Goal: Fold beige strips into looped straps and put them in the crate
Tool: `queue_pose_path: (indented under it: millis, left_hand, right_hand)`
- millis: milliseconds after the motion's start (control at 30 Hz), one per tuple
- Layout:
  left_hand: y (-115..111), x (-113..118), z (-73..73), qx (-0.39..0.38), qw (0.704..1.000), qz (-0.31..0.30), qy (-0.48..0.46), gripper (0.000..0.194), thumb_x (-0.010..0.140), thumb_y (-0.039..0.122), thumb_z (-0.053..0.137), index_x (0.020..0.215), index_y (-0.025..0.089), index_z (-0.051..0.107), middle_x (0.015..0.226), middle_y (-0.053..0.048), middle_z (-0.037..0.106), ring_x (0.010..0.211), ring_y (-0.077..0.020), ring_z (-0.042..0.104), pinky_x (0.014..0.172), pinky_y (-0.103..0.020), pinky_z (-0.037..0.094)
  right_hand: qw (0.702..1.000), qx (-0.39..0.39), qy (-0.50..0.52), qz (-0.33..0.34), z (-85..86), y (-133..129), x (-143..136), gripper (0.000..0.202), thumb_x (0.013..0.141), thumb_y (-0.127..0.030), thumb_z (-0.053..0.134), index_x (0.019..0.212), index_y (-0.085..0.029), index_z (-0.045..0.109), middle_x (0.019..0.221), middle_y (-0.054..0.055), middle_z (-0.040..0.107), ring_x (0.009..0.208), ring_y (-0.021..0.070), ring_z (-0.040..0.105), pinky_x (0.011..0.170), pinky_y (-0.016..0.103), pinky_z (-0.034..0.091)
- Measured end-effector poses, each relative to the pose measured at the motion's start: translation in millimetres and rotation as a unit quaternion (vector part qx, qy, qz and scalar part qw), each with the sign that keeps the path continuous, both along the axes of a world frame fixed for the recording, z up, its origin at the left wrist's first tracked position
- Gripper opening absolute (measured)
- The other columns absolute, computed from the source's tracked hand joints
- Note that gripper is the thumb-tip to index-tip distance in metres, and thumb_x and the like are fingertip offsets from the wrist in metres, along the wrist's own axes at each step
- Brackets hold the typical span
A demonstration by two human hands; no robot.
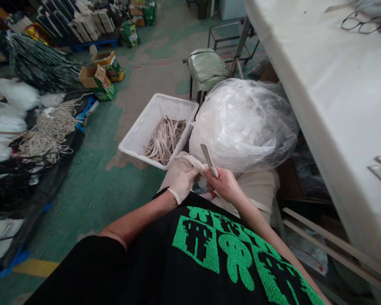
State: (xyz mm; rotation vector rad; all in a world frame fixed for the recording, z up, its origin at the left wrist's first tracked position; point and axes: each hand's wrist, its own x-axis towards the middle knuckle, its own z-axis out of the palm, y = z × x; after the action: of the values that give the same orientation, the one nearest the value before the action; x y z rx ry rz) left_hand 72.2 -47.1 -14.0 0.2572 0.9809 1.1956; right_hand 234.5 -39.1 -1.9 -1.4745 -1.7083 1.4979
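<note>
My left hand (181, 181), in a pale thin glove, is closed on a flat off-white strap (195, 162) just above my lap. My right hand (226, 185), bare, pinches the same kind of flat material, and a stiff-looking end piece (209, 160) sticks up from its fingers. Both hands are close together, and whether the two pieces are one strap I cannot tell. Just beyond my left hand stands a white plastic bin (136, 137) with a heap of beige flat straps (165, 140) in it. A big clear plastic bag (244, 125) of white pieces bulges beyond my right hand.
A white-covered table (330, 84) runs along the right, with eyeglasses (363, 24) on it. A stool with a green cushion (207, 67) stands ahead. Left on the floor are cord bundles (49, 131), dark rods (41, 63) and open cartons (97, 80). Long strips (333, 245) jut out at lower right.
</note>
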Motion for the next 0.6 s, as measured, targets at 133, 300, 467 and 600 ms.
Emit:
queue_pose_path:
  millis: [133, 300, 467, 600]
  left_hand:
    - [21.6, -40.2, 21.1, 0.088, 0.990, 0.053, 0.094, 0.026, 0.073, 0.027, 0.085, 0.096, 0.016, 0.079, 0.109, -0.009, 0.077, 0.122, -0.0287, 0.063, 0.108, -0.038, 0.047]
    - [19.9, -80.6, 48.9, 0.219, 0.933, 0.136, 0.250, 0.029, 0.067, 0.023, 0.089, 0.094, 0.028, 0.081, 0.130, 0.001, 0.070, 0.139, -0.0296, 0.050, 0.115, -0.038, 0.045]
    - [5.7, -61.6, 33.9, 0.174, 0.952, 0.144, 0.205, 0.019, 0.069, 0.020, 0.087, 0.088, 0.021, 0.082, 0.127, -0.004, 0.071, 0.140, -0.0308, 0.049, 0.116, -0.037, 0.042]
    - [7.1, -47.5, 4.8, 0.005, 0.997, 0.074, 0.034, 0.018, 0.085, 0.028, 0.074, 0.098, 0.017, 0.079, 0.121, -0.010, 0.074, 0.133, -0.0263, 0.056, 0.113, -0.037, 0.042]
  right_hand:
    - [0.999, -0.020, 0.044, 0.023, 6.5, 2.7, -2.9, 0.041, 0.090, -0.055, 0.051, 0.070, -0.020, 0.056, 0.059, 0.001, 0.061, 0.045, 0.0121, 0.055, 0.043, 0.021, 0.043]
    - [0.997, -0.029, 0.055, 0.036, -2.3, -1.5, -4.3, 0.041, 0.091, -0.057, 0.054, 0.075, -0.020, 0.059, 0.062, 0.000, 0.063, 0.048, 0.0117, 0.057, 0.044, 0.021, 0.044]
    - [0.995, -0.041, 0.089, -0.015, -20.4, -12.5, 3.0, 0.041, 0.089, -0.059, 0.054, 0.088, -0.019, 0.064, 0.058, -0.002, 0.059, 0.044, 0.0118, 0.053, 0.042, 0.023, 0.042]
    - [0.995, -0.049, 0.067, -0.059, -15.5, -27.3, 19.0, 0.051, 0.088, -0.054, 0.055, 0.123, -0.017, 0.062, 0.055, -0.004, 0.056, 0.044, 0.0137, 0.051, 0.042, 0.024, 0.041]
